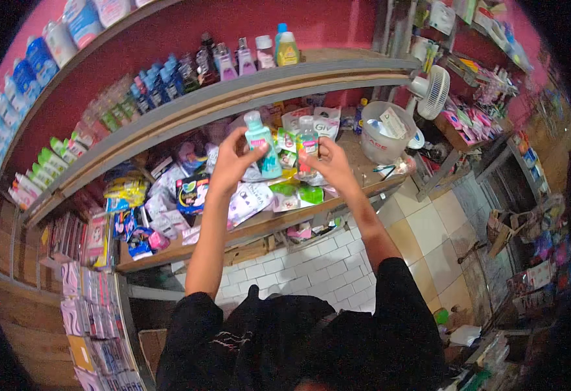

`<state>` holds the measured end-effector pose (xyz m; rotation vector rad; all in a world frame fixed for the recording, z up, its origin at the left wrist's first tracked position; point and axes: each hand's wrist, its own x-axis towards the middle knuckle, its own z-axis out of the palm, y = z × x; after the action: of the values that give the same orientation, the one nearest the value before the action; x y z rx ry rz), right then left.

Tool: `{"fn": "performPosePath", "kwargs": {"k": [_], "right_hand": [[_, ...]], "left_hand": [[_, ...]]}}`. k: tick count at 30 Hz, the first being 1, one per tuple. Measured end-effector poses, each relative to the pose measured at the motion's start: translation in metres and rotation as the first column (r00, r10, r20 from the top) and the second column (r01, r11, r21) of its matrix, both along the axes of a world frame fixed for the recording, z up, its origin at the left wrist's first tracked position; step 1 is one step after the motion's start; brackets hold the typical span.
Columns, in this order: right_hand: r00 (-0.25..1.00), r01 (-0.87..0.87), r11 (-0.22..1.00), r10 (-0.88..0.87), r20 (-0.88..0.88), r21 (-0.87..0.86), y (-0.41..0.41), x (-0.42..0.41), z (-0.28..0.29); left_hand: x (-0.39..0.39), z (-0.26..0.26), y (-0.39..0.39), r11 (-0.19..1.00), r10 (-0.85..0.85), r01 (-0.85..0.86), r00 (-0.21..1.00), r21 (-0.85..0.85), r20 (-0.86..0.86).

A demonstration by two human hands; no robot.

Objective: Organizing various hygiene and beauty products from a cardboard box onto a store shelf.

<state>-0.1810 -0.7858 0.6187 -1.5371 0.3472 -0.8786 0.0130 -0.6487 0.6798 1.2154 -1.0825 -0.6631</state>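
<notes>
Upright in my left hand (239,159) is a turquoise plastic bottle (267,155) with a pale cap. My right hand (331,163) grips a clear plastic bottle (308,141) with a pinkish label and red-orange print. The two bottles are side by side, apart, above a wooden counter. Beneath and behind them lie plastic pouches, among them a white and purple pouch (251,200) and a green and white packet (297,195). A black packet of sanitary pads (192,194) lies left of my left forearm.
A long shelf (226,100) with rows of bottles runs across behind the counter (187,249). To the right stand a translucent bucket (388,132) and a white fan (432,93). Boxed goods (102,313) are stacked at the lower left. Tiled floor (310,266) shows below the counter.
</notes>
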Motion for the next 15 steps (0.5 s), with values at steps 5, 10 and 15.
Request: {"fn": "performPosePath", "kwargs": {"k": [5, 10, 15], "right_hand": [[0.995, 0.081, 0.996, -0.078, 0.064, -0.041, -0.034, -0.028, 0.04], [0.995, 0.096, 0.992, -0.094, 0.023, -0.077, -0.074, -0.036, 0.066], [0.99, 0.135, 0.983, -0.13, 0.051, -0.128, -0.125, -0.023, 0.086]], "left_hand": [[-0.008, 0.056, -0.064, 0.991, -0.075, 0.086, 0.991, -0.099, 0.11], [-0.012, 0.089, -0.12, 0.991, -0.024, 0.061, 0.957, -0.121, 0.288], [-0.001, 0.112, -0.178, 0.986, -0.03, 0.089, 0.93, -0.144, 0.365]]}}
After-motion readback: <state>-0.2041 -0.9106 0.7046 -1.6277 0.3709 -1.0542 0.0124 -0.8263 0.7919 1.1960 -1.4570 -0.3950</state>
